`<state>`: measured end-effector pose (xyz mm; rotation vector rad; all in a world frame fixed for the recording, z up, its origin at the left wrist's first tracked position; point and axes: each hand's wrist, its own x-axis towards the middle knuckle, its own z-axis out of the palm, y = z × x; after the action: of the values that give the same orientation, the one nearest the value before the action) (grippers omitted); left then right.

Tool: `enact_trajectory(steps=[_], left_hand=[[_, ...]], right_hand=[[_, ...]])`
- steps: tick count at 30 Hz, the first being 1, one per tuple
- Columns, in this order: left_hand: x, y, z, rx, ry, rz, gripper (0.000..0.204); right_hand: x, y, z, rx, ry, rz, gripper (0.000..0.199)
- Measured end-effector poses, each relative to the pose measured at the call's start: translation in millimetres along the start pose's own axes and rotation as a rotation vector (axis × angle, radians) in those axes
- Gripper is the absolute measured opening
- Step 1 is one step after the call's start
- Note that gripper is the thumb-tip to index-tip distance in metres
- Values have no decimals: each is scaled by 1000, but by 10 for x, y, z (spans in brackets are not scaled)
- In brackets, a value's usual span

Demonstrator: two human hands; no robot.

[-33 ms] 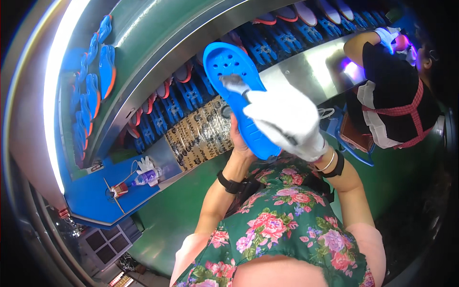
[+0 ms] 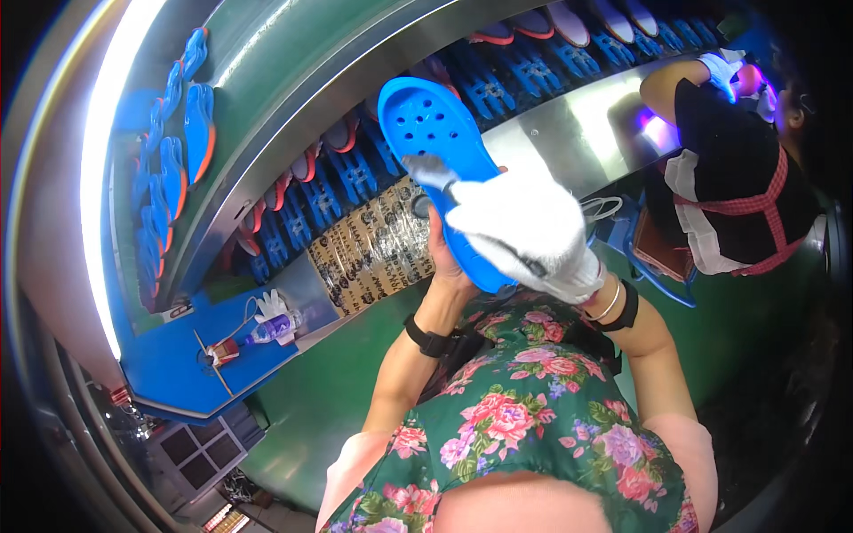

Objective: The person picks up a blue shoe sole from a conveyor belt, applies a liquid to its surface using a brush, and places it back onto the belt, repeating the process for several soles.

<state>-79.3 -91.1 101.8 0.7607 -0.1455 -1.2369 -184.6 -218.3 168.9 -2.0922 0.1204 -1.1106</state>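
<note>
A bright blue shoe sole (image 2: 426,124) with a raised rim and several round holes at its toe end is held up in front of me, toe away. My bare left hand (image 2: 443,252) is closed around its left edge and underside, with most of its fingers hidden. My right hand (image 2: 524,226), in a white glove, is closed on a brush (image 2: 430,171) over the sole. The brush's grey bristles lie at the sole's middle, just below the holes. The glove hides the brush's handle and part of the heel.
Behind the sole runs a rack of blue clamps (image 2: 355,178) carrying soles. A brown-taped panel (image 2: 373,244) is below it. More blue soles (image 2: 200,133) stand at far left. A blue table (image 2: 169,364) holds a bottle (image 2: 271,329) and glove. A co-worker (image 2: 729,178) sits at right.
The brush and my gloved right hand have shifted slightly toward the heel and left, uncovering more holes. My left hand keeps the sole in nearly the same place.
</note>
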Motion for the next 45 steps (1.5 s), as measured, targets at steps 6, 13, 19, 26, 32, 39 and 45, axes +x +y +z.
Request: enact_trajectory(steps=[6,13,19,26,32,39,45], left_hand=[[212,75,39,16,58,180,103],[344,93,-167,-442,-104,70,101],[423,197,-154,-525,-237,-3,109],[427,300,15,-542,-172,65,112],[465,284,-210,-351,-286,8,112],[441,348,-391,-384,-387,-155,115],[583,334,-302,-439,-476,-232,119]], right_hand=[[-16,206,45,257,147,190,22],[-56,147,42,343,-18,122,27],[-127,156,100,111,-11,-69,21],[-209,221,-33,151,-93,-32,29],[-304,238,-19,428,-102,302,15],[-428,198,-136,560,-218,225,19],[-502,183,-176,396,-209,84,18]])
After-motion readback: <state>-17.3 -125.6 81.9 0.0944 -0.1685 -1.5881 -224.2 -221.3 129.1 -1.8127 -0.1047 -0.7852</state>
